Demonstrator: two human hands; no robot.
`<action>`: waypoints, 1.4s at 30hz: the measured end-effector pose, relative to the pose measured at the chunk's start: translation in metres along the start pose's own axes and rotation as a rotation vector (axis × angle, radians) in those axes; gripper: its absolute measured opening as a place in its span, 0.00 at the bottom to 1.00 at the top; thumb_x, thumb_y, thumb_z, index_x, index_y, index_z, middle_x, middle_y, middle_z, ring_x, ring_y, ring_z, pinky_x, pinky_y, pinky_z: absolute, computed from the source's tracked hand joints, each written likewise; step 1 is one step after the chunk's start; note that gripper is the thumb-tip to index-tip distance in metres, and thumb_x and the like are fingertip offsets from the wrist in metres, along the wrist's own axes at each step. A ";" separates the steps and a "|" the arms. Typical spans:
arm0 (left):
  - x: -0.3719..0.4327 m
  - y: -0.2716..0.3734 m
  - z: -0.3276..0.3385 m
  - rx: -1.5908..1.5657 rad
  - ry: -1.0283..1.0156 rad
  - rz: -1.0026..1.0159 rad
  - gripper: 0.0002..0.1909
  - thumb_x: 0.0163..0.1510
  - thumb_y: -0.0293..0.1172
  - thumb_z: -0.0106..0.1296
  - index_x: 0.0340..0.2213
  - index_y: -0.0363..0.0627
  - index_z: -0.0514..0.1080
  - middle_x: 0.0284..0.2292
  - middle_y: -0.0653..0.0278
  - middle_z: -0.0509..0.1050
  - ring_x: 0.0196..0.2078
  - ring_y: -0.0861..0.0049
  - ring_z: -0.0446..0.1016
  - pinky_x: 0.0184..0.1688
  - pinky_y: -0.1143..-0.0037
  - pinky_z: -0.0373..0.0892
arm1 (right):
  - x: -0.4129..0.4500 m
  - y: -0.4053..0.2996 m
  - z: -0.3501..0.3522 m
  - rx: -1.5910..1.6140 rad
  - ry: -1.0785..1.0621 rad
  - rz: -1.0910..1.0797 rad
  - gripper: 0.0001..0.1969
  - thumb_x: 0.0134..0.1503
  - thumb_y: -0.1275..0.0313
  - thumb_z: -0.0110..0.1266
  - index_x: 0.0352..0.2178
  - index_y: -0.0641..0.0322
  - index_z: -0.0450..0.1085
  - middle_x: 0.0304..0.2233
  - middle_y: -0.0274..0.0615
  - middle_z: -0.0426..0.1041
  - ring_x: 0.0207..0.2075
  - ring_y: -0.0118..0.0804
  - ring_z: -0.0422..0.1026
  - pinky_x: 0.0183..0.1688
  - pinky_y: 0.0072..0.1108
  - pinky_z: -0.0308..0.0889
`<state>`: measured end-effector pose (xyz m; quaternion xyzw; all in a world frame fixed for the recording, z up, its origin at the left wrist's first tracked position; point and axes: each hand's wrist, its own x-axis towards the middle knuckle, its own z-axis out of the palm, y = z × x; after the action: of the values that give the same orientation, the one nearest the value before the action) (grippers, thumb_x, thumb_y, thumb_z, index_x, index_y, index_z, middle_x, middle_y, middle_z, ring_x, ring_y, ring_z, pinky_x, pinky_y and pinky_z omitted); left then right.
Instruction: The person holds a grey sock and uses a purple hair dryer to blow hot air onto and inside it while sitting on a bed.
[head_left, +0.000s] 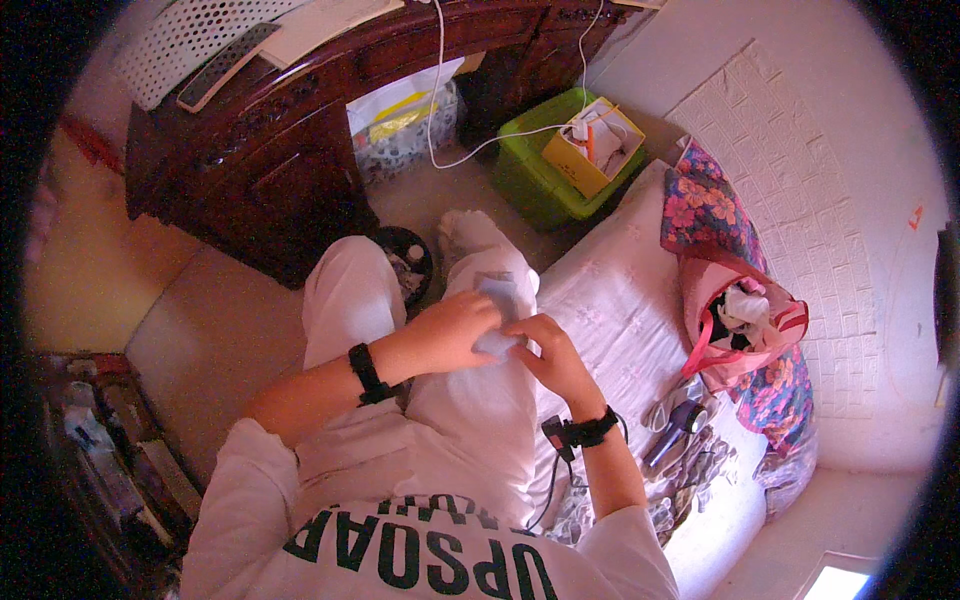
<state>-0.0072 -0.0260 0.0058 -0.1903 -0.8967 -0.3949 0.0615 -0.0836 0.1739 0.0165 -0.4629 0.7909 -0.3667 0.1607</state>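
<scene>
A small grey-blue piece of thin, flat material (498, 291), cloth or film, lies over my right thigh; which material it is I cannot tell. My left hand (454, 330) reaches across from the left with its fingers closed on it. At its right edge, the thumb and fingertips of my right hand (551, 349) pinch it. Each wrist wears a black strap, and a dark cable runs from the right one. Part of the piece is hidden beneath my left fingers. Beneath both hands are my light trousers (465, 390).
A bed (600, 277) to my right bears a pink bag (739, 319) of crumpled items and a hair dryer (679, 427). Ahead stand a dark wooden desk (262, 187) and a green storage bin (517, 169) under a yellow box (577, 169). A white cable (431, 112) hangs there. A round dark container (416, 259) sits between my knees.
</scene>
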 end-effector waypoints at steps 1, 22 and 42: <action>-0.001 0.003 0.002 0.070 -0.024 -0.023 0.15 0.39 0.34 0.58 0.29 0.40 0.67 0.32 0.57 0.68 0.37 0.61 0.66 0.39 0.67 0.65 | -0.002 0.000 0.002 -0.001 -0.001 0.000 0.14 0.43 0.84 0.54 0.35 0.63 0.70 0.34 0.42 0.71 0.37 0.42 0.69 0.40 0.25 0.64; 0.010 -0.007 0.012 0.189 0.066 -0.056 0.14 0.44 0.33 0.53 0.34 0.41 0.69 0.36 0.57 0.68 0.39 0.60 0.67 0.42 0.67 0.65 | 0.010 -0.001 0.010 -0.208 0.320 0.114 0.12 0.43 0.77 0.56 0.33 0.65 0.68 0.33 0.44 0.69 0.35 0.45 0.67 0.38 0.29 0.62; 0.019 -0.011 0.005 0.052 0.278 0.066 0.16 0.46 0.24 0.47 0.40 0.39 0.67 0.40 0.55 0.67 0.45 0.61 0.65 0.47 0.68 0.63 | 0.014 0.023 -0.004 0.089 0.172 0.201 0.15 0.48 0.76 0.54 0.40 0.67 0.68 0.34 0.44 0.71 0.34 0.38 0.70 0.35 0.23 0.65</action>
<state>-0.0287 -0.0234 0.0000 -0.1617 -0.8827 -0.3918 0.2031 -0.1068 0.1707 0.0035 -0.3406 0.8270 -0.4219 0.1488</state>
